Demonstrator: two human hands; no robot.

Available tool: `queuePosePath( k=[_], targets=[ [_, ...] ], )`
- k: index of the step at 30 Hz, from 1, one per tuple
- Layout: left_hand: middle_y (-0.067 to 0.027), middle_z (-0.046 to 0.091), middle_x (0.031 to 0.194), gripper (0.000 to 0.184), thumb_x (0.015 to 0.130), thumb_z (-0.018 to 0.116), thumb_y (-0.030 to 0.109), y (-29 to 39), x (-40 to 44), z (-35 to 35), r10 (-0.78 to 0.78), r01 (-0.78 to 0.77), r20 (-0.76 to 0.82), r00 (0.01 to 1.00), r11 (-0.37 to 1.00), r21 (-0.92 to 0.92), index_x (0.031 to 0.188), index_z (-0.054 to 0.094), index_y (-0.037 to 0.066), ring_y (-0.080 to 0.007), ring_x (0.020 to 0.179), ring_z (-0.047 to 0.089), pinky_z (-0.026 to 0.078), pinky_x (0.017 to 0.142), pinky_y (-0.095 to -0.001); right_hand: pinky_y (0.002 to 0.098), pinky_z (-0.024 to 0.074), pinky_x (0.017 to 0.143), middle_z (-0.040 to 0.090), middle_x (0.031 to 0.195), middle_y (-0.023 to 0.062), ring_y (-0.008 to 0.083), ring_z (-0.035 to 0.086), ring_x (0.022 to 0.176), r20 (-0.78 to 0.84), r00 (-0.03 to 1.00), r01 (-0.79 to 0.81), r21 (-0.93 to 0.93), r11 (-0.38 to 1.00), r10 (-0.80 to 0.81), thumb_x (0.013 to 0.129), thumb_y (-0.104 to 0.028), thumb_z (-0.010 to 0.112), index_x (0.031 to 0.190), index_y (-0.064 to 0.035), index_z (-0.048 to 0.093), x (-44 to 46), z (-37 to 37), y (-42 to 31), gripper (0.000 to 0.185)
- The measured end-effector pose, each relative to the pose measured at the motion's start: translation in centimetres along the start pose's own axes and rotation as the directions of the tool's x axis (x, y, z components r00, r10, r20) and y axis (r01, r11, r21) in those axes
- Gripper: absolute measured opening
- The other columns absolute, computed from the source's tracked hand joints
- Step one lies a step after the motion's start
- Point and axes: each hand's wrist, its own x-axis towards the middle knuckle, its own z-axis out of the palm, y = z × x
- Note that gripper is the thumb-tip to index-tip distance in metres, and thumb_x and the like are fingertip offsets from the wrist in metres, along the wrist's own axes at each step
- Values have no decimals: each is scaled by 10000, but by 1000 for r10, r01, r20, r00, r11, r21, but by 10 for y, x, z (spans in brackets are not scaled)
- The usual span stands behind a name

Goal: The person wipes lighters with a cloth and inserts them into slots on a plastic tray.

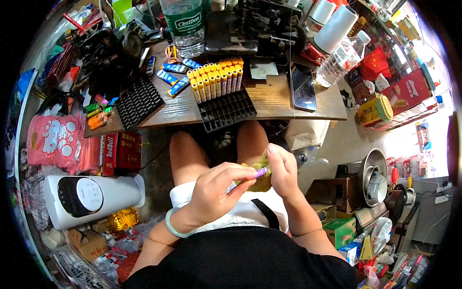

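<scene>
My left hand (222, 188), with a pale green bangle at its wrist, is closed round a small purple cylinder (261, 172) with a light tip, its exact kind unclear. Just right of it, my right hand (284, 171) is closed on a mustard-green cloth (263, 183), which meets the tip of the cylinder. Both hands are above my lap. Ahead on the table, yellow-capped tubes (224, 79) stand in rows in a black gridded tray (226, 111). A second black tray (139, 103) lies to the left.
Blue tubes (167, 77) lie behind the trays on the wooden table (274, 98). A phone (303, 86), a large water bottle (183, 26) and thread cones (336, 29) are there too. Left stands a white appliance (94, 200); right, metal bowls (374, 180).
</scene>
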Motion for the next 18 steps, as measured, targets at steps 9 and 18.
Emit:
queuePosePath(
  k=[9, 18],
  targets=[
    [-102, 716, 995, 360, 797, 809, 62, -12, -2, 17, 14, -18, -65, 998, 999, -49, 1132, 681, 26, -254, 830, 680, 535, 720, -344, 265, 449, 700, 584, 854, 5, 104, 549, 766, 266, 845, -507, 677, 533, 464, 1029, -313, 513, 925, -79, 599, -14, 15, 13, 270],
    [-69, 677, 1072, 266, 937, 708, 106, -14, -13, 23, -388, 298, -126, 913, 844, -445, 1176, 657, -1, -157, 961, 636, 492, 880, -278, 270, 477, 749, 631, 920, 22, 105, 592, 822, 266, 810, -564, 597, 570, 523, 1049, -345, 489, 1031, -54, 629, -13, 24, -18, 322]
  ],
)
